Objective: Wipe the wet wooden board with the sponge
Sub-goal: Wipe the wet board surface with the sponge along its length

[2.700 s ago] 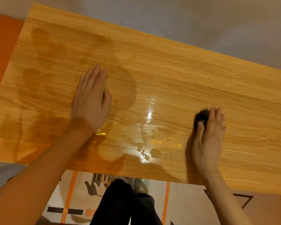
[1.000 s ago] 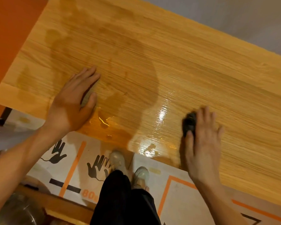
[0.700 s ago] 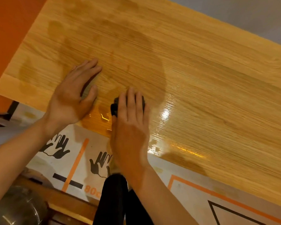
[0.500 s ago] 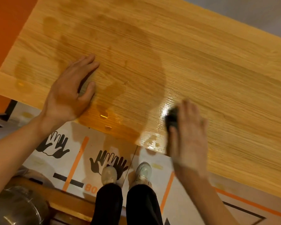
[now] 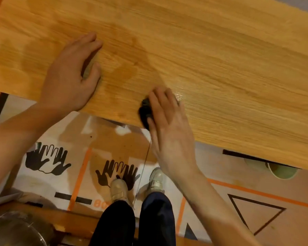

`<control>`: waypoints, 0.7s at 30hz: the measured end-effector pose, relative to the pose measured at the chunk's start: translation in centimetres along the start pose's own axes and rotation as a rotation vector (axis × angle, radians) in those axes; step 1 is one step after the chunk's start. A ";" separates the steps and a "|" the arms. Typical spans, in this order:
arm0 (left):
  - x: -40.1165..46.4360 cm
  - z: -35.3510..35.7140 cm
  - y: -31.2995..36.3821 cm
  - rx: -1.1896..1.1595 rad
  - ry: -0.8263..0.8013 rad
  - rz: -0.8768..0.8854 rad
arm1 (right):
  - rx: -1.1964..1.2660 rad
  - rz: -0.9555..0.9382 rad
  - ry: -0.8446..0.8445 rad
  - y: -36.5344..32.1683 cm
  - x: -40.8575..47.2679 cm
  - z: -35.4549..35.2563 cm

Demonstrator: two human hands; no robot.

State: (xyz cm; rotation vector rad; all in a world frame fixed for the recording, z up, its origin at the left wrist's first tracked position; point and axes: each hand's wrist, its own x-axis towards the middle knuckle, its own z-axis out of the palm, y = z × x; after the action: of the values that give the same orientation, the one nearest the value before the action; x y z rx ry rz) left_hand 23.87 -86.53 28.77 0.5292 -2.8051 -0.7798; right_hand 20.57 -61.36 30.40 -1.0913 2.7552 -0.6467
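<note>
A long light wooden board [image 5: 220, 59] fills the upper part of the head view, with dark damp patches on its left half and a small wet shine near its front edge. My left hand [image 5: 69, 77] lies flat on the board near the front edge, fingers straight. My right hand [image 5: 167, 125] presses a dark sponge [image 5: 145, 112] down at the board's front edge; most of the sponge is hidden under my fingers and only its left side shows.
Below the board lies a floor mat [image 5: 78, 157] with black hand prints, orange lines and a triangle outline. My two feet in pale shoes [image 5: 117, 189] stand on it. A pale green cup [image 5: 281, 172] sits under the board's right edge. A metal bowl [image 5: 12, 229] is at bottom left.
My right hand has swept the sponge left and right along the front edge and now sits at the edge itself. The glossy puddle has shrunk. My left hand stays flat in place.
</note>
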 end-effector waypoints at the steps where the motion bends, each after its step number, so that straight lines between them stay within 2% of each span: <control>1: 0.0 0.0 -0.1 -0.005 0.001 -0.002 | -0.026 0.052 0.024 2.2 -1.6 -1.2; 4: 0.0 0.3 -0.5 0.000 0.010 0.023 | -0.050 0.344 0.247 7.8 -6.0 -3.5; 7: 0.3 0.6 -1.0 -0.010 0.037 0.046 | -0.059 0.503 0.469 7.3 -5.9 -1.9; 10: 0.4 0.7 -1.1 -0.097 0.099 0.012 | -0.046 0.413 0.470 2.9 -3.4 0.8; 12: 0.5 0.5 -1.1 -0.145 0.132 0.006 | -0.031 0.262 0.367 1.2 -2.9 1.5; 15: 0.3 -0.1 -2.3 -0.188 0.149 0.023 | -0.077 0.073 0.227 3.3 -4.4 0.4; 17: -0.5 -0.9 -3.7 -0.173 0.140 0.050 | -0.120 0.069 0.259 5.7 -6.2 -0.5; 21: -2.6 -1.8 -5.9 -0.164 0.089 0.119 | -0.242 0.073 0.458 6.8 -7.5 1.9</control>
State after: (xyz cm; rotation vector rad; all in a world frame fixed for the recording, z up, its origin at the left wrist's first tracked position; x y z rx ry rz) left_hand 28.39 -91.06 27.00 0.3577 -2.6339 -0.9264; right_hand 22.32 -52.51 25.41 -0.9764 3.3226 -0.6326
